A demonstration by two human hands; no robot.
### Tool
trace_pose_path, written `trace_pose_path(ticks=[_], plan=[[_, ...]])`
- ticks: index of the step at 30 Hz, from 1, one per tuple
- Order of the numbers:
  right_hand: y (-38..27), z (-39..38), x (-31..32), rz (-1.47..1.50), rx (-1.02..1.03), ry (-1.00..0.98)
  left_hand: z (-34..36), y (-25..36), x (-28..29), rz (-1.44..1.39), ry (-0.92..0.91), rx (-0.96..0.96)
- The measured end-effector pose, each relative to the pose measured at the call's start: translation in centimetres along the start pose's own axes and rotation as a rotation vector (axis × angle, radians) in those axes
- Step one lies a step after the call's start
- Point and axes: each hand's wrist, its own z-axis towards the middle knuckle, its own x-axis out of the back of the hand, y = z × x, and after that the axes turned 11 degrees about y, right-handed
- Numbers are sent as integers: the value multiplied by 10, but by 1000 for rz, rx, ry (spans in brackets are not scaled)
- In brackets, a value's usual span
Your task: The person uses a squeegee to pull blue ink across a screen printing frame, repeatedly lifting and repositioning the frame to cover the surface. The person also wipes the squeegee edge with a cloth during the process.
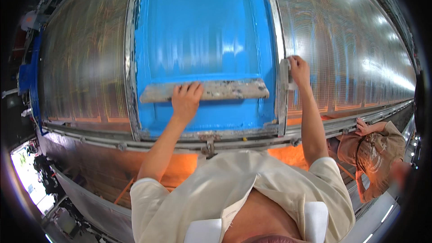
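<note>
A screen printing frame [280, 27] with metal edges lies in front of me, its mesh coated with blue ink [198, 22]. Across the near part of the screen lies a long squeegee [234, 89] with a worn, ink-spotted handle. My left hand [186, 101] is closed over the squeegee left of its middle, fingers wrapped over the top. At the frame's right side, my right hand [299, 69] is closed on a grey metal bracket [284, 76]; its fingers partly hide where it grips. The squeegee's blade is mostly hidden under its handle.
A long shiny printing table [351, 49] with fine line patterns stretches to both sides. A metal rail [243, 144] runs along its near edge, with orange light below. At the right, a co-worker in a brown shirt [378, 153] leans by the rail, a hand on it.
</note>
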Motion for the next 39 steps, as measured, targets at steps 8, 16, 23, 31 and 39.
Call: trace_pose_path(ticks=[8, 16, 23, 31, 39], plan=[[-16, -6, -22, 88, -194, 309, 243, -178, -134, 126, 39, 43], [-14, 1, -26, 104, -202, 285, 389, -249, -147, 37, -60, 120], [-12, 12, -28, 56, -170, 285, 407, -259, -175, 94, -183, 180], [-1, 29, -34, 65, -133, 260, 280, -165, -113, 30, -355, 187], [7, 43, -34, 193, -161, 149, 3, 16, 7, -158, -297, 108]])
